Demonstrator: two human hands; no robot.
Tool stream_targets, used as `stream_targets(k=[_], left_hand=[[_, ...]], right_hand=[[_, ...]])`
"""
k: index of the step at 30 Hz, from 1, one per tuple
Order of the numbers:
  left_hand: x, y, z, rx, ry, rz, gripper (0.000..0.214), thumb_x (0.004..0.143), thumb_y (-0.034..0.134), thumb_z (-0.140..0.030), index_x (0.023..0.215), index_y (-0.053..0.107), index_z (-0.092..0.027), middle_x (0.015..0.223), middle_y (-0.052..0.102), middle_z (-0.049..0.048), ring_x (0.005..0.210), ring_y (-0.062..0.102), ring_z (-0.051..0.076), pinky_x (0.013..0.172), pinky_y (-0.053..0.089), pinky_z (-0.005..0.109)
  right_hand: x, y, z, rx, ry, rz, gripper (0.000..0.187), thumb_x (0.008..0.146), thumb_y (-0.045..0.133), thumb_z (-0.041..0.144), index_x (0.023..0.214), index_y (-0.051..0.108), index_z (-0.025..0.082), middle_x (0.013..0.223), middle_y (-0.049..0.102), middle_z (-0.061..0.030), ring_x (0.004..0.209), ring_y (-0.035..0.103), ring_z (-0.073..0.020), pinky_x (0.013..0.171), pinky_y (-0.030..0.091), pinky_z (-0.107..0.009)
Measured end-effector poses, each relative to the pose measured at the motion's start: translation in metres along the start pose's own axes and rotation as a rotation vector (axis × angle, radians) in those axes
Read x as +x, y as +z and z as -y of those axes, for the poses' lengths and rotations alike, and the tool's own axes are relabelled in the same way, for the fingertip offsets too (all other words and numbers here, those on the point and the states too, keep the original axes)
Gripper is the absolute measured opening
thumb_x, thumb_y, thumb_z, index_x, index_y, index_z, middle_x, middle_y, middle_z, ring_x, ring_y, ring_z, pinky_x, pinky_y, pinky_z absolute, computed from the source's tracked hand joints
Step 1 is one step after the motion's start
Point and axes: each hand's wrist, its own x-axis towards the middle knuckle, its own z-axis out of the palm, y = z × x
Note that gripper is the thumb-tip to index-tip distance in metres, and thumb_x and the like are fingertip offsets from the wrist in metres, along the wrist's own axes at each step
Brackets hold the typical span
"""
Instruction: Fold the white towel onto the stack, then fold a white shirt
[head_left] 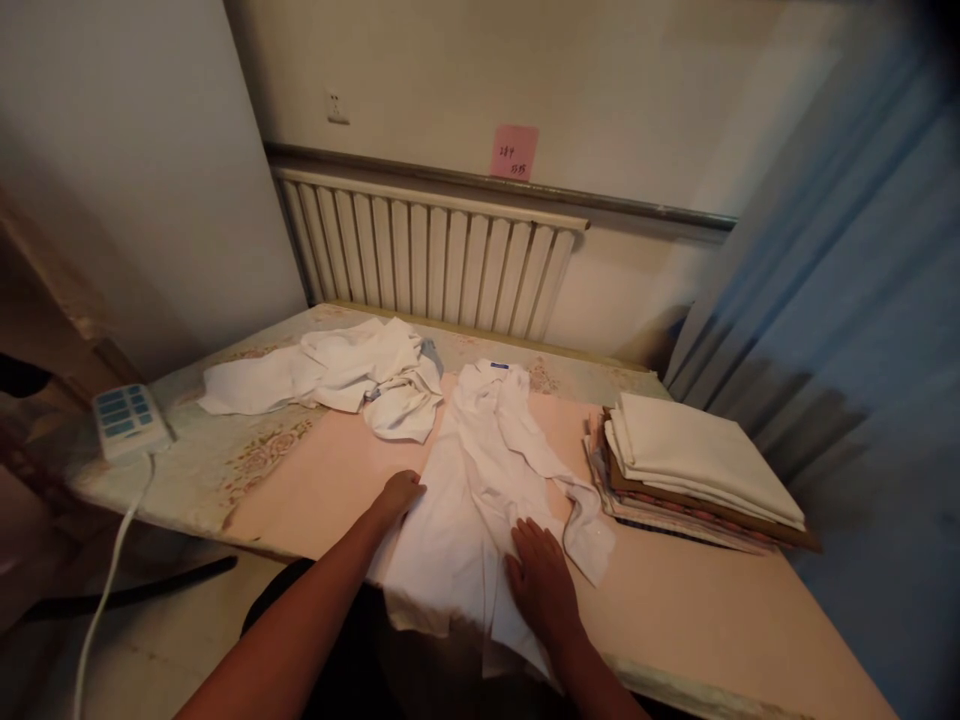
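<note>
One white shirt [450, 480] is lying lengthwise from the far part of the desk [825, 640] to its near edge, the collar [478, 376] pointing away from the person, toward the radiator [435, 255], and the hem pointing back toward the person. Its long axis is leaning slightly, the near end sitting farther left than the collar. The lowest part is hanging over the near edge, while one sleeve [529, 440] is slanting down along the right side, bending partway, its cuff lying on a pink sheet [330, 480] that is covering much of the desk.

The right hand [544, 575] is resting palm down on the shirt's lower right part, well open, its fingers lying close together and its thumb standing apart; it is touching the cloth without gripping it. The left hand [397, 498] is touching the shirt's left edge, its fingers partly bent; the view is leaving it unclear whether they are pinching the cloth.

The shirt is looking soft and creased, with folds running down its middle, and a dark blue label [499, 366] is showing at the collar. Beyond it on the left, a crumpled white garment [337, 365] is lying near the radiator. On the right, a stack of folded cloths [697, 450] is sitting just beside the sleeve, white layers covering brown and patterned ones
</note>
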Motion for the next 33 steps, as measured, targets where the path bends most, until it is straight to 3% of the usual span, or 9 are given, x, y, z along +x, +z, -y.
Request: stream_targets(k=[8,13,16,19,23,28,33], left_hand=[[-0.014,0.003,-0.004,0.227,0.038,-0.084,0.006,0.081,0.047,-0.02,0.083,0.053,-0.019,0.085,0.064,0.0061,0.081,0.06,0.02,0.069,0.039,0.028],[-0.036,0.006,-0.01,0.352,0.08,-0.174,0.015,0.086,0.044,-0.021,0.1,0.05,-0.018,0.105,0.06,0.0133,0.099,0.057,0.026,0.081,0.04,0.035],[-0.047,0.017,-0.023,0.389,0.168,-0.173,0.018,0.089,0.038,-0.018,0.104,0.049,-0.018,0.116,0.055,0.013,0.111,0.051,0.023,0.091,0.036,0.034],[-0.054,0.037,-0.04,0.395,0.243,-0.096,0.016,0.092,0.04,-0.024,0.102,0.051,-0.021,0.112,0.058,0.0073,0.106,0.054,0.018,0.089,0.038,0.028],[-0.057,0.058,-0.055,0.424,0.193,-0.059,0.019,0.092,0.044,-0.032,0.102,0.051,-0.018,0.106,0.059,0.0096,0.098,0.058,0.021,0.081,0.041,0.031],[-0.053,0.066,-0.061,0.465,0.128,-0.07,0.021,0.093,0.038,-0.024,0.107,0.05,-0.014,0.107,0.059,0.0138,0.096,0.061,0.024,0.077,0.043,0.034],[-0.051,0.066,-0.066,0.489,0.087,-0.071,0.03,0.093,0.024,-0.011,0.107,0.051,-0.012,0.104,0.06,0.0166,0.093,0.063,0.024,0.074,0.043,0.034]], right_hand=[[-0.001,0.0,0.001,-0.001,0.004,0.003,0.037,0.089,0.047,0.02,0.124,0.056,0.016,0.131,0.058,-0.0092,0.129,0.045,-0.0246,0.109,0.032,-0.046],[-0.001,0.002,0.0,0.029,0.019,-0.019,0.036,0.088,0.048,0.022,0.123,0.058,0.018,0.13,0.059,-0.0092,0.128,0.047,-0.0246,0.109,0.033,-0.046],[-0.001,0.002,-0.001,0.019,0.003,-0.006,0.037,0.089,0.047,0.021,0.124,0.057,0.018,0.131,0.058,-0.0097,0.129,0.046,-0.025,0.109,0.033,-0.046],[-0.001,0.002,-0.002,0.022,0.003,-0.015,0.037,0.089,0.046,0.021,0.125,0.057,0.018,0.131,0.058,-0.0097,0.129,0.046,-0.0248,0.109,0.033,-0.046],[0.0,0.001,0.0,0.034,0.015,-0.01,0.037,0.088,0.048,0.022,0.124,0.057,0.019,0.131,0.058,-0.0087,0.128,0.046,-0.0244,0.109,0.033,-0.046],[0.0,0.004,0.001,0.043,0.058,-0.034,0.035,0.087,0.048,0.021,0.121,0.059,0.02,0.129,0.06,-0.0079,0.126,0.049,-0.0247,0.109,0.033,-0.046],[-0.002,0.007,-0.003,0.014,-0.007,-0.038,0.037,0.089,0.048,0.021,0.124,0.057,0.019,0.13,0.06,-0.0082,0.127,0.049,-0.0248,0.108,0.035,-0.046]])
